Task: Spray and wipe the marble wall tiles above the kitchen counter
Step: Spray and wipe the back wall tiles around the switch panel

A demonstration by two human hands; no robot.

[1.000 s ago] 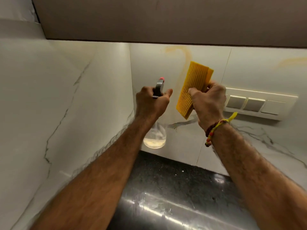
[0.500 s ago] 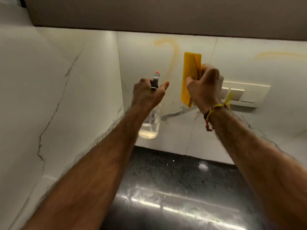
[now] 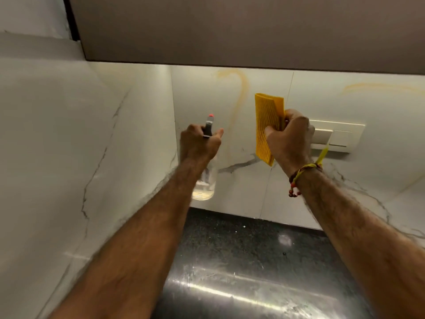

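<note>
On the far wall, under the brown cabinet (image 3: 230,26), the marble tiles (image 3: 207,93) carry yellowish streaks, one curving down between the two raised hands. The left hand (image 3: 199,146) has its grip curled round the neck of a clear spray bottle (image 3: 204,183), whose red-tipped nozzle points at the tiles; a little pale liquid sits in the bottle's base, which hangs above the far edge of the worktop (image 3: 241,261). To its right, the right hand (image 3: 289,139) clenches a folded yellow ribbed cloth (image 3: 266,127), held upright close to the wall; whether the cloth touches the tile is hard to tell. A beaded thread bracelet (image 3: 299,176) circles that wrist. Just right of the hand, partly hidden by it, is a cream switch plate (image 3: 340,137). The dark, glossy worktop lies below both forearms.
</note>
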